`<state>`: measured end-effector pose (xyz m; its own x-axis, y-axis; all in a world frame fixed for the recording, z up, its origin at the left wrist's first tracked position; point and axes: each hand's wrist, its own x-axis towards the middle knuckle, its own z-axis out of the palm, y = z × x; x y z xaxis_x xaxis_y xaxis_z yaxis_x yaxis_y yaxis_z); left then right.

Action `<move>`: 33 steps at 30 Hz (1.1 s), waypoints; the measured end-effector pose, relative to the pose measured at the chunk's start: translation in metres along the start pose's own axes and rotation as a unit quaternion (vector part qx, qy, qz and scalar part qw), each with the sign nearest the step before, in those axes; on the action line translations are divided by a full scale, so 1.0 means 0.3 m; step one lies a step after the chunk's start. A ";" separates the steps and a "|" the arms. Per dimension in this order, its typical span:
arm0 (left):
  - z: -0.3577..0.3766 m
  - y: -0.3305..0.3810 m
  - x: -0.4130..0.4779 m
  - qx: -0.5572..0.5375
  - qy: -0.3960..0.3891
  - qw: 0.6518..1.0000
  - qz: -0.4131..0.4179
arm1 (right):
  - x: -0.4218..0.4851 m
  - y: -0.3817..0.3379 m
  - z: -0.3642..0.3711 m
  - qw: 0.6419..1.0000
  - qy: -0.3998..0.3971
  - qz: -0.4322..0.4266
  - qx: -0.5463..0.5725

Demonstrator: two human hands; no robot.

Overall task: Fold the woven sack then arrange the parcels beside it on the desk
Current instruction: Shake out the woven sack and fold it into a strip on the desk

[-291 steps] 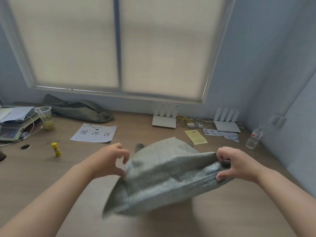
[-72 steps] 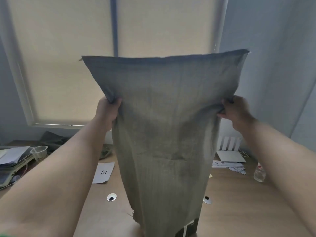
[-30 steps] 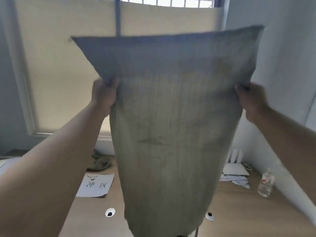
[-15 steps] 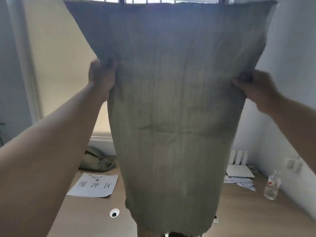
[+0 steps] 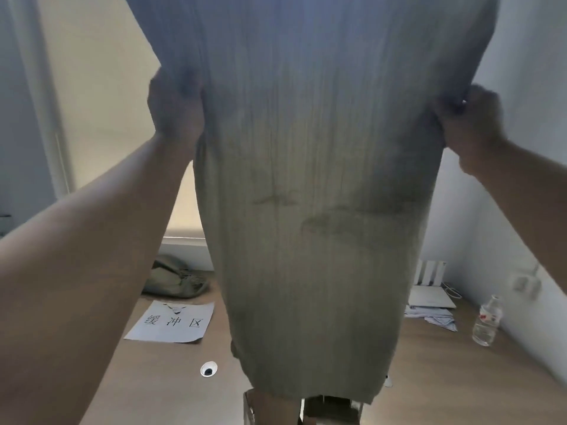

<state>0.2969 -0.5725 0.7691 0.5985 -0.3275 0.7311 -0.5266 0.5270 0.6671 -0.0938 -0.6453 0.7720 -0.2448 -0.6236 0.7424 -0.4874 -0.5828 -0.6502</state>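
Overhead, left hand and right hand clenched on woven sack

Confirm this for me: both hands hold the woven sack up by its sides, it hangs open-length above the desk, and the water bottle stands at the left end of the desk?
Not quite. In the head view the water bottle stands at the right end of the desk, not the left. The rest holds: left hand and right hand each grip a side of the woven sack, which hangs unfolded above the desk.
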 end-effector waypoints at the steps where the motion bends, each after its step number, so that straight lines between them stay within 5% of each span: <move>1: 0.003 -0.024 -0.016 0.031 -0.004 1.000 0.001 | -0.014 0.016 0.008 1.000 -0.012 0.014 0.000; 6: 0.015 -0.190 -0.122 0.163 -0.116 0.976 -0.090 | -0.114 0.190 0.023 0.977 -0.141 0.119 -0.111; 13: 0.026 0.018 -0.023 0.052 0.031 0.998 -0.003 | 0.010 0.046 0.003 0.999 0.018 0.038 0.004; 18: 0.017 -0.128 -0.142 0.150 -0.137 0.969 -0.143 | -0.096 0.181 0.022 0.971 -0.148 0.181 -0.051; 23: 0.019 -0.004 -0.066 0.085 0.035 0.995 -0.028 | -0.028 0.053 0.006 0.999 0.002 0.043 -0.017; 25: 0.025 0.015 -0.051 0.039 0.026 0.998 -0.043 | -0.028 0.036 0.019 0.999 0.011 0.037 -0.017; 29: -0.006 -0.118 -0.121 0.098 -0.125 0.974 -0.160 | -0.116 0.128 0.044 0.972 -0.156 0.168 -0.047; 33: -0.024 -0.070 -0.082 0.061 -0.050 0.992 -0.100 | -0.061 0.075 0.009 0.993 -0.077 0.074 -0.043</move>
<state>0.2974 -0.5699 0.7361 0.6380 -0.4952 0.5897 -0.4764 0.3479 0.8075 -0.0981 -0.6486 0.7433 -0.1904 -0.7752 0.6024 -0.5266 -0.4372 -0.7291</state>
